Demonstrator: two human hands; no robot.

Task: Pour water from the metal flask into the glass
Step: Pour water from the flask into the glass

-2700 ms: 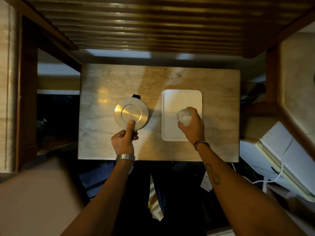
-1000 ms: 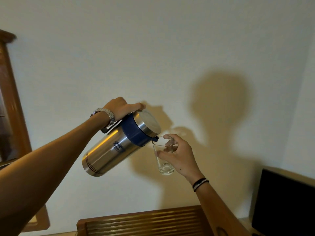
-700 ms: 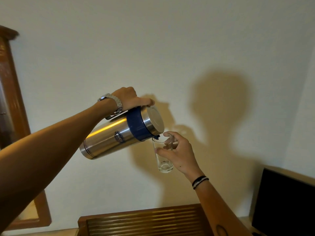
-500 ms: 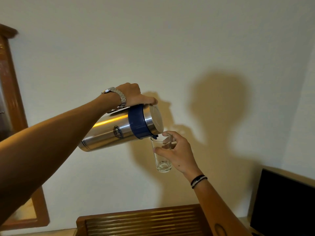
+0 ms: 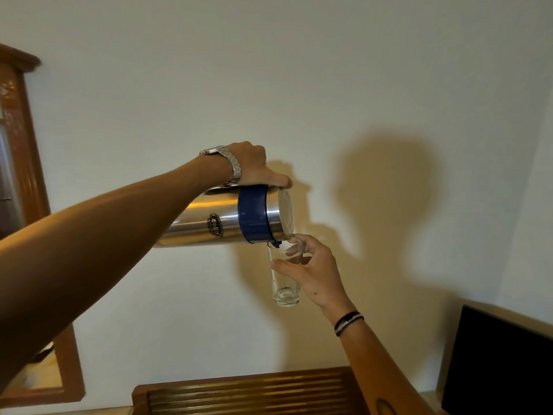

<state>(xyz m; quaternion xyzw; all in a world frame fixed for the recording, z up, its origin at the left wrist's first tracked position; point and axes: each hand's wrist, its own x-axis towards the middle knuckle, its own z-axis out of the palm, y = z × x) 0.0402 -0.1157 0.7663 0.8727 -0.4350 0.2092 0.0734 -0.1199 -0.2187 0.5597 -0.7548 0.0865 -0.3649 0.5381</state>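
Wall: the cream wall filled the view behind both hands, with their shadows cast on it.

Metal flask: the metal flask lay tipped close to level in the air, its blue collar and steel lid toward the glass, its base hidden behind the left forearm.

Left hand: the left hand gripped the flask from above; its fingers were curled and pressed down over the top of the collar and lid, with a metal watch at the wrist.

Right hand: the right hand held the glass upright; its fingers wrapped the upper part, thumb in front and the others seen through the wall of the glass.

Glass: the clear glass hung directly under the left fingers, its rim touching or just below the small dark spout at the collar's lower edge.

Water: none could be made out, neither as a stream nor at the thick bottom of the glass below the right fingers.

Done: both things were lifted, the flask was tilted, and the spout was lined up over the rim.

Left: by my judgement, nearly all the pouring itself, then righting the flask.
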